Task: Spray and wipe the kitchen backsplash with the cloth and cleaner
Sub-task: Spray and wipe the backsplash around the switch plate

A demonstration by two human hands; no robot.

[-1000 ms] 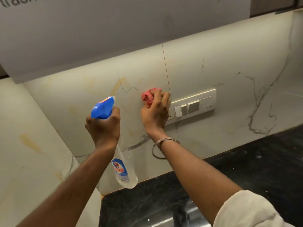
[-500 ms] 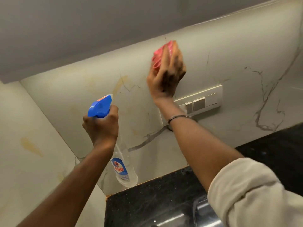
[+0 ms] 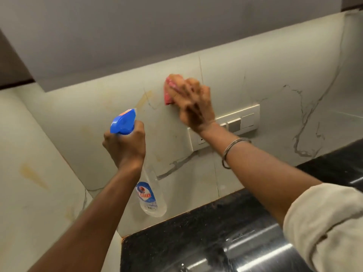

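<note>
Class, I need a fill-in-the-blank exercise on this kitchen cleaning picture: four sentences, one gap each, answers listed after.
1. The left hand holds a spray bottle with a ____ trigger head.
2. The right hand presses a ____ cloth against the backsplash.
3. The right forearm crosses in front of the white ____ panel.
4. The right wrist wears a thin metal ____.

Answers: blue; pink; switch; bangle

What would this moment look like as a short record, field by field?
Left hand: grip closed on spray bottle, blue nozzle aimed at the wall
Right hand: presses pink cloth flat on backsplash
Switch plate: just right of and below the cloth, partly behind the wrist
Counter: black, below
Stage: wiping under way
</note>
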